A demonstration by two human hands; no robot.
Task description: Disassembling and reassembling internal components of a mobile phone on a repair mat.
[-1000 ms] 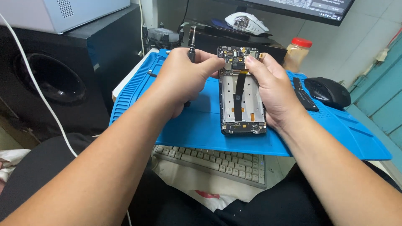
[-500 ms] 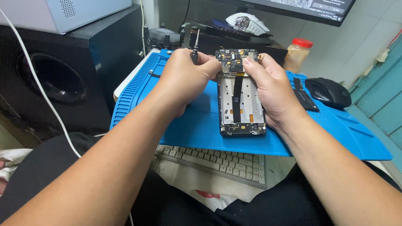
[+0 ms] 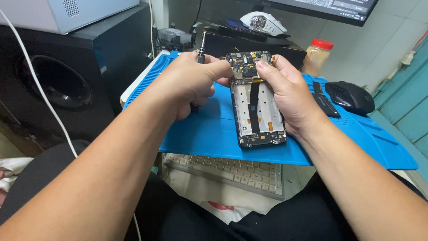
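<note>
Head view: left hand (image 3: 189,85) is gripping a thin screwdriver (image 3: 201,47) upright, while right hand (image 3: 290,93) is clasping the opened phone (image 3: 256,100), lying on the blue mat (image 3: 205,134), its far end between both hands.

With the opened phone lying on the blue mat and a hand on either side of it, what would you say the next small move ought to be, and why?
Probably tilt the screwdriver down toward the circuit board at the top of the opened phone. The left hand grips the tool with its shaft pointing up, away from the board, while the right hand already steadies the phone's top edge on the blue mat. Which screw comes next cannot be told.
</note>
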